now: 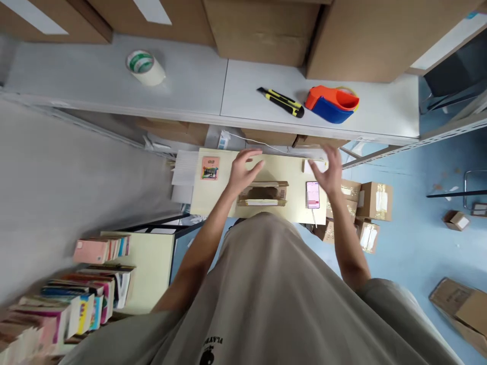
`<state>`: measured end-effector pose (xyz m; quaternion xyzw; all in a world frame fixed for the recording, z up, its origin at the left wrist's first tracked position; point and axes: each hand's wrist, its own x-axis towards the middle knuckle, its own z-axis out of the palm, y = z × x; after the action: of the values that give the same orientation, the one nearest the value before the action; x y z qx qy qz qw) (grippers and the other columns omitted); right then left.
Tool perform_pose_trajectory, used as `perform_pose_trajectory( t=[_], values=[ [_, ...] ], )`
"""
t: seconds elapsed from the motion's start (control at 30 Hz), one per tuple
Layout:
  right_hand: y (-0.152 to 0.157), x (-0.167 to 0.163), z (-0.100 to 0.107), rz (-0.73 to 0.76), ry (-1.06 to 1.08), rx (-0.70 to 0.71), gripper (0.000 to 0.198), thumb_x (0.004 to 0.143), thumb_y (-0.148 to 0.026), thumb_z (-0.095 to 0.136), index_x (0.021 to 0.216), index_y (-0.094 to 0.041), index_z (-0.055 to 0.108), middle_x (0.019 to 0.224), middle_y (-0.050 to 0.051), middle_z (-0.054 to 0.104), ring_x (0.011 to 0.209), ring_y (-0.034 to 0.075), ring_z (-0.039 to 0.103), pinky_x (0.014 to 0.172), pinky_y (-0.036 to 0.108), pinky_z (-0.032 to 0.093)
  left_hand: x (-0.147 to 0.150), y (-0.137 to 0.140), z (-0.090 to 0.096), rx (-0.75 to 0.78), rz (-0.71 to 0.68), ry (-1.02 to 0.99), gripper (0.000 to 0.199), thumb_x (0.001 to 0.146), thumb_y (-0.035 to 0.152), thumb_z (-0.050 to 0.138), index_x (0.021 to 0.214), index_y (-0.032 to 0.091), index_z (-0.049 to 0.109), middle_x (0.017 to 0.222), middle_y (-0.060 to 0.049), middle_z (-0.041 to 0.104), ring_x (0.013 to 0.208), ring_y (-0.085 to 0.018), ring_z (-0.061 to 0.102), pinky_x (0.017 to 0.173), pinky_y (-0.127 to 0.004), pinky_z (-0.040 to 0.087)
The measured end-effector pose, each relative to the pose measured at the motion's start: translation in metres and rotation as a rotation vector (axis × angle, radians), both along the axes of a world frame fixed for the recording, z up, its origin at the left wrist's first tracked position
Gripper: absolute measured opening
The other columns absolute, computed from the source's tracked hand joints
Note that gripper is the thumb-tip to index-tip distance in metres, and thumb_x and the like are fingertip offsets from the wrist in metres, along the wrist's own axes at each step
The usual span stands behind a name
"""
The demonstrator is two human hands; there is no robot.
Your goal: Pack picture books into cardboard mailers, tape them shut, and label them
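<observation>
Both of my hands are raised above the pale yellow desk (228, 210), with fingers apart and nothing in them. My left hand (244, 171) is above and left of an open cardboard box (262, 203), not visibly touching it. The box stands at the desk's near edge, its interior dark. My right hand (327, 171) hovers near a phone (312, 195) with a lit pink screen and a small white box (315, 166). Toward the left side of the desk lies a small pink book (210, 168) with a picture on its cover.
On the grey shelf (194, 76) are a tape roll (146, 68), a yellow-black utility knife (281, 102) and an orange-blue tape dispenser (332, 104). Large cartons (262, 30) stand behind them. Stacked books (87, 299) are at lower left. Taped boxes (375, 202) sit on the blue floor at right.
</observation>
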<state>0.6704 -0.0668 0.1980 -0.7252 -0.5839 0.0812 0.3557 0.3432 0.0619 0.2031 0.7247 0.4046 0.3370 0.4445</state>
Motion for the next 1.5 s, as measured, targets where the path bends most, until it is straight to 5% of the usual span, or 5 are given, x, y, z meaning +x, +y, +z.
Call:
perform_pose_trajectory(
  t=[0.17,0.43,0.63,0.93,1.5],
  values=[
    [0.091,0.06,0.068,-0.048,-0.319,-0.075,0.068,0.115,-0.065,0.053,0.168,-0.023,0.056,0.17,0.027,0.059,0.16,0.049,0.054,0.133,0.078,0.044,0.108,0.027,0.039,0.19,-0.204,-0.152,0.054,0.111,0.065,0.076,0.146,0.024,0.08,0.154,-0.016,0.079,0.143,-0.03,0.075,0.114,-0.043,0.064],
    [0.151,0.075,0.063,-0.054,-0.37,-0.297,0.06,0.121,-0.051,0.044,0.156,-0.004,0.056,0.14,0.033,0.075,0.136,0.047,0.072,0.126,0.071,0.048,0.186,0.036,0.052,0.245,-0.219,-0.249,0.045,0.115,0.063,0.074,0.14,0.026,0.08,0.143,-0.012,0.084,0.135,-0.03,0.08,0.112,-0.045,0.065],
    [0.056,0.019,0.056,-0.131,-0.025,-0.155,0.071,0.12,-0.065,0.049,0.169,-0.014,0.046,0.143,0.028,0.075,0.115,0.039,0.073,0.106,0.055,0.059,0.136,-0.035,0.03,-0.043,-0.098,-0.356,0.049,0.111,0.066,0.078,0.133,0.023,0.076,0.131,-0.013,0.086,0.117,-0.023,0.083,0.104,-0.036,0.067],
    [-0.051,-0.108,0.029,0.051,0.611,-0.257,0.071,0.101,-0.094,0.069,0.119,-0.028,0.054,0.103,0.003,0.069,0.091,0.023,0.063,0.086,0.038,0.058,0.055,-0.138,-0.016,-0.39,0.148,-0.464,0.058,0.098,0.077,0.088,0.115,0.023,0.072,0.116,-0.008,0.082,0.097,-0.019,0.081,0.088,-0.032,0.07],
    [-0.071,-0.172,0.037,0.2,0.163,-0.525,0.072,0.112,-0.092,0.051,0.143,-0.027,0.053,0.115,0.013,0.076,0.094,0.031,0.073,0.087,0.048,0.066,-0.066,-0.128,-0.006,-0.108,0.238,-0.335,0.066,0.106,0.066,0.082,0.162,0.032,0.069,0.152,-0.015,0.074,0.135,-0.033,0.075,0.111,-0.049,0.069]
  ],
)
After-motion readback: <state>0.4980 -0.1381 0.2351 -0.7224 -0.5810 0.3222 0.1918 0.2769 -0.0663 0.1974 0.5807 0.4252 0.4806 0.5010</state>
